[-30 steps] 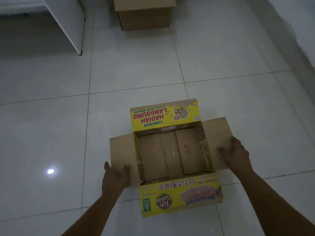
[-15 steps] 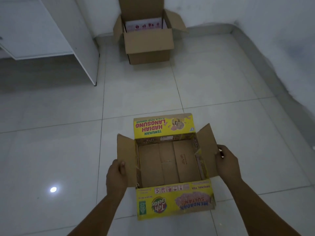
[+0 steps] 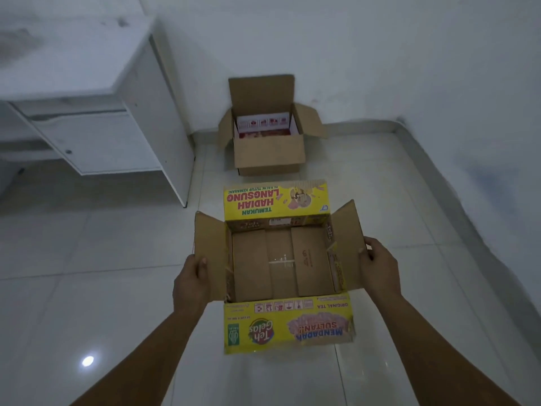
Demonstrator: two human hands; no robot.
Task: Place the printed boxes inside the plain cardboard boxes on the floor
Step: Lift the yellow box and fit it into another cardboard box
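Note:
A yellow printed box [image 3: 288,325], open at the top and with nothing inside, is held up in front of me above the floor. My left hand [image 3: 191,284] grips its left side flap. My right hand [image 3: 379,266] grips its right side flap. Farther off against the wall stands a plain cardboard box [image 3: 269,155] with its flaps open. Inside it sits a red-and-white printed box [image 3: 263,126], partly hidden by the plain box's front wall.
A white cabinet [image 3: 96,112] stands at the left, its corner near the plain box. White walls close off the back and the right side. The floor [image 3: 102,288] is glossy white tile with a light reflection at lower left.
The yellow box has come up off the floor in both hands, its side flaps bent upward. My view has tilted up, so the plain box and wall now show fully.

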